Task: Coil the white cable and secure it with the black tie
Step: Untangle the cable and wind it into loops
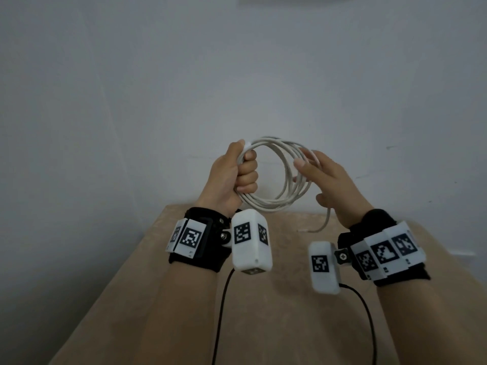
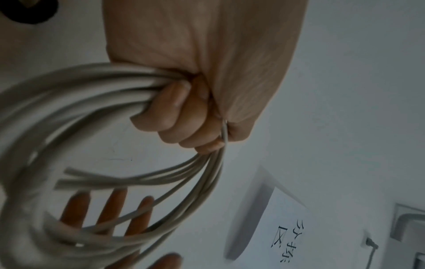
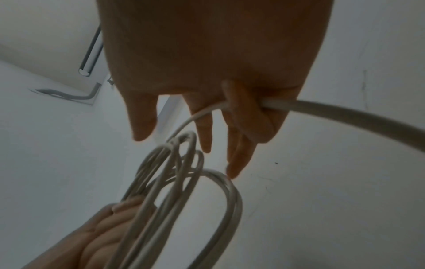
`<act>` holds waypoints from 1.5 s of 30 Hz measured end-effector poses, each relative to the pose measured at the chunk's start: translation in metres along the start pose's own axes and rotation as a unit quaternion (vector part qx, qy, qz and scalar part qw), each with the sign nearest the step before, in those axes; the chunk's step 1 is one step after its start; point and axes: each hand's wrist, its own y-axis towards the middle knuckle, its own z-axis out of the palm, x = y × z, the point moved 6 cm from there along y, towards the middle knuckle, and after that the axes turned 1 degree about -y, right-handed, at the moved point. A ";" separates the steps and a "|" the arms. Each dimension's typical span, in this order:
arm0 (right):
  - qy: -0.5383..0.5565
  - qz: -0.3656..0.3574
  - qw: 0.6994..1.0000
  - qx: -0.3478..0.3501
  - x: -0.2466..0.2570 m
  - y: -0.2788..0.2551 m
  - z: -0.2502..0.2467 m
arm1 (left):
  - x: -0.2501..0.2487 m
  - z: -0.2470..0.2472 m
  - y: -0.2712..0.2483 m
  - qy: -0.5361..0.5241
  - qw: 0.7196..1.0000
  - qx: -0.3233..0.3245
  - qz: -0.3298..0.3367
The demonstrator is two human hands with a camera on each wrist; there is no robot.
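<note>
Head view: the white cable hangs coiled above the table, my left hand fisted round the bundled loops. My right hand, fingers mostly straight, hooks the loose tail. I should lay it flush, matching loop size; no black tie visible.

The right hand fills the top of the right wrist view, fingers pointing down and mostly straight. One finger hooks over a single strand of the white cable, which runs off to the right edge. Below, the cable's loops hang bunched together, gripped by the left hand at the lower left. Behind is a pale wall with grey piping at upper left.
</note>
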 end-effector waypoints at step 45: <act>-0.104 0.052 0.985 0.127 -0.005 -0.006 0.011 | 0.037 0.009 -0.012 0.227 0.954 0.130 -0.148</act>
